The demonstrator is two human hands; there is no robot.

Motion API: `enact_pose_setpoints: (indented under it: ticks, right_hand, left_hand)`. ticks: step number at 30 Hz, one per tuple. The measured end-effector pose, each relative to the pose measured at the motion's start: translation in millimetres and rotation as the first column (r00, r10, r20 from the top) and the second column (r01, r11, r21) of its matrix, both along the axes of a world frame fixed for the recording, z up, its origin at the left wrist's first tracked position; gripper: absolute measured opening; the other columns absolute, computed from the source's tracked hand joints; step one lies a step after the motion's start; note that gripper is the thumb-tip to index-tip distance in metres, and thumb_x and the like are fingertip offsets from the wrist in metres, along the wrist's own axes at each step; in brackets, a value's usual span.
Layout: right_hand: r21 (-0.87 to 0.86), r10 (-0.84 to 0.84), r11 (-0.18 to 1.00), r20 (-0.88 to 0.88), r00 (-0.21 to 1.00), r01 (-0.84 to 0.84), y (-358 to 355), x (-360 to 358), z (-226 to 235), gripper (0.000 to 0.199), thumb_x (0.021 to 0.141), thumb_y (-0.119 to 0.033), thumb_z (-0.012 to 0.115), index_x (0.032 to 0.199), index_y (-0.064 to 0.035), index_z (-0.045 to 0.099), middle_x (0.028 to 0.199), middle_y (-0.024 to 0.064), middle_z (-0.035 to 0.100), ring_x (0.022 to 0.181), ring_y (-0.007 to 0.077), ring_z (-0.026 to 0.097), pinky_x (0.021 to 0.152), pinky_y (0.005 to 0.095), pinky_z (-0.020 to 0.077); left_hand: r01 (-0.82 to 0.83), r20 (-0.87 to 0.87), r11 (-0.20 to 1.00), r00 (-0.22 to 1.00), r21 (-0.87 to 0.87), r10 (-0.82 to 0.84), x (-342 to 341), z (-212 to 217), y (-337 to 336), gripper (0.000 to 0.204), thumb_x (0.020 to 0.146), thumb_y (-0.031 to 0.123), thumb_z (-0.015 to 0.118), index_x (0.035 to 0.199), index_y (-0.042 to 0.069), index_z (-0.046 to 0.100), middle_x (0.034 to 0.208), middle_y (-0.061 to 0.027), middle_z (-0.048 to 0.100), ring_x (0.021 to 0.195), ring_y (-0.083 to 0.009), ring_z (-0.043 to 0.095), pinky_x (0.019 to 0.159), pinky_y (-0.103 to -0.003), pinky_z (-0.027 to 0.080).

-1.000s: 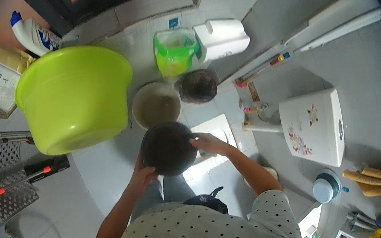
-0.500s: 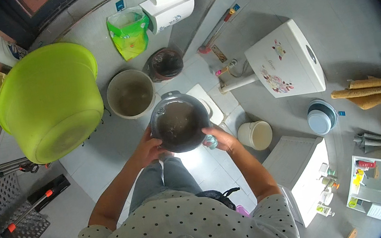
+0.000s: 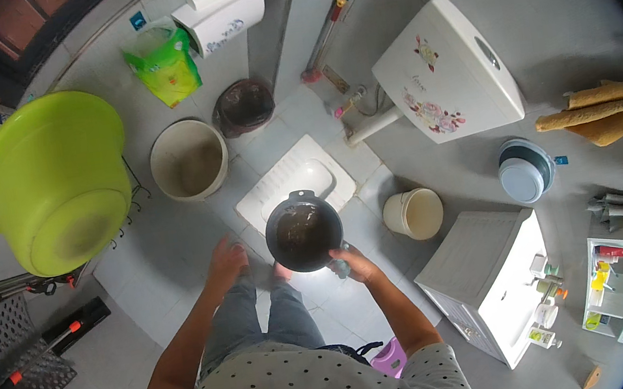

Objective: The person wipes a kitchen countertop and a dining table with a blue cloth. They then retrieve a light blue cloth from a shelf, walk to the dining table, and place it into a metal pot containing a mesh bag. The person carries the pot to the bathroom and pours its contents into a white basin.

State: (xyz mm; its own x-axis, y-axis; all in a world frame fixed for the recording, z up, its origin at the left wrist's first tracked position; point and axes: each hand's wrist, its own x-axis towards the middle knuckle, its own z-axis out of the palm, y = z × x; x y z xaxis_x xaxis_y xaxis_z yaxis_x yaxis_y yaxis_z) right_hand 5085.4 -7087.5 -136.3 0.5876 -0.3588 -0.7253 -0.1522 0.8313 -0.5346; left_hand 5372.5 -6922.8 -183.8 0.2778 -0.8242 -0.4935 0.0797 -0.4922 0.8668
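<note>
My right hand [image 3: 357,260] grips the lower right rim of a dark grey basin [image 3: 282,234], with a bunched pale green cloth [image 3: 340,268] also in its fingers. Murky brown-grey water [image 3: 304,231] lies in the basin, which has a holed tab on its far rim. My left hand [image 3: 225,263] is off the basin, to its left above my feet, holding nothing and with its fingers loosely apart. Beyond the basin, and partly hidden by it, is a white squat toilet [image 3: 268,178] set in the tiled floor.
A cream bucket [image 3: 157,172] and a lined bin [image 3: 218,114] stand far left of the toilet; another bucket [image 3: 391,215] is at right. A large green tub [image 3: 53,167] hangs at left. A white cistern [image 3: 460,62] and a washstand [image 3: 465,268] are on the right.
My left hand has let go of the basin and moved left and down. The basin, now held by my right hand alone, is slightly lower in view. My view has shifted, showing more of the squat toilet.
</note>
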Motion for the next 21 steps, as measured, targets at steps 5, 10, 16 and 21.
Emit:
enact_pose_setpoints:
  ticks: [5, 10, 16, 21]
  right_hand:
    - [-0.049, -0.097, 0.994, -0.017, 0.995, 0.096, -2, -48, -108, 0.040, 0.076, -0.025, 0.068, 0.103, -0.0050, 0.046, 0.076, 0.0052, 0.055, 0.060, 0.0118, 0.053, 0.051, 0.0240, 0.0445]
    - [0.002, -0.186, 0.982, -0.105, 0.977, 0.187, -4, -87, -214, 0.034, 0.074, -0.020, 0.067, 0.098, -0.0054, 0.047, 0.075, 0.0046, 0.055, 0.059, 0.0120, 0.053, 0.050, 0.0242, 0.0441]
    - [-0.016, -0.228, 0.973, -0.214, 0.950, 0.230, -2, -99, -312, 0.025, 0.078, -0.017, 0.061, 0.096, -0.0045, 0.049, 0.076, 0.0042, 0.054, 0.064, 0.0134, 0.052, 0.053, 0.0248, 0.0413]
    - [-0.011, -0.301, 0.950, -0.301, 0.905, 0.313, 3, -84, -385, 0.020, 0.077, -0.016, 0.061, 0.090, -0.0041, 0.052, 0.070, 0.0047, 0.054, 0.058, 0.0141, 0.051, 0.050, 0.0259, 0.0408]
  left_hand:
    - [-0.128, -0.139, 0.885, 0.968, 0.448, 0.211, -14, 8, 73, 0.050, 0.085, 0.017, 0.055, 0.129, 0.004, 0.036, 0.084, -0.0073, 0.059, 0.074, -0.0138, 0.056, 0.064, -0.027, 0.046]
    - [-0.075, -0.047, 0.790, 0.990, 0.609, 0.130, -9, -40, 166, 0.050, 0.084, 0.017, 0.056, 0.128, 0.004, 0.038, 0.094, -0.0105, 0.060, 0.080, -0.0176, 0.059, 0.068, -0.030, 0.048]
    - [-0.190, 0.001, 0.600, 0.954, 0.777, 0.300, -11, -66, 225, 0.046, 0.082, 0.016, 0.058, 0.124, 0.005, 0.042, 0.097, -0.0119, 0.060, 0.082, -0.0199, 0.061, 0.069, -0.033, 0.049]
    - [-0.217, -0.037, 0.561, 0.913, 0.799, 0.407, -14, -84, 244, 0.044, 0.083, 0.017, 0.059, 0.123, 0.005, 0.043, 0.098, -0.0128, 0.060, 0.084, -0.0225, 0.061, 0.071, -0.033, 0.049]
